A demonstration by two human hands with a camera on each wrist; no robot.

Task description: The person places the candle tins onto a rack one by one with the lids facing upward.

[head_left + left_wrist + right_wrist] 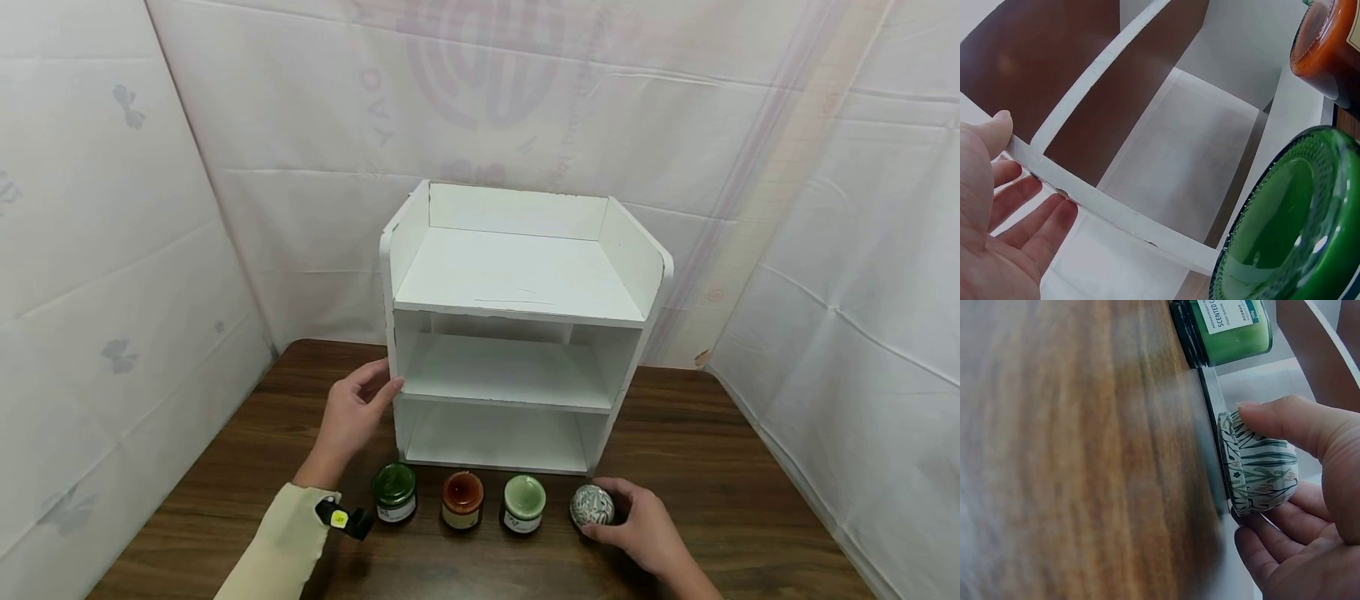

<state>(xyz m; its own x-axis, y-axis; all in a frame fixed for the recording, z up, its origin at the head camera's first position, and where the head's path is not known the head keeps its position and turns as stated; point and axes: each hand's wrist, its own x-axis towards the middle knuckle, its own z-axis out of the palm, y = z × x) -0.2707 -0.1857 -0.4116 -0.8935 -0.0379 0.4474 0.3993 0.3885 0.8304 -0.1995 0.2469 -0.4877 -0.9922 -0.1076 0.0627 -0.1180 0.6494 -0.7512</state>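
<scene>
In the head view, the white shelf (517, 271) stands upright on the wooden table (678, 450), and everything near the person's hands can be placed from it. The left hand (351, 419) is at the shelf's left side, thumb towards the front edge and the other fingers round the outer face. The right hand (637, 527) is before the shelf's front right corner, curled about a small patterned tin (592, 507). Just before the shelf's front stand three jars, left to right: a dark green jar (394, 492), an amber jar (462, 500) and a pale green jar (523, 503), apart from one another. In the left wrist view, the shelf's side edge lies between the thumb and the fingertips, lightly pinched by the look of it; how hard they press I cannot tell. In the right wrist view, thumb and fingers are clamped on opposite sides of the tin, low in front of the shelf; I can't make out whether its base fully meets the table. I'd judge the step in hand to be handling the tin while the other hand steadies the shelf. Moving the tin from here would call for an even grip round its sides, keeping it clear of the pale green jar.
</scene>
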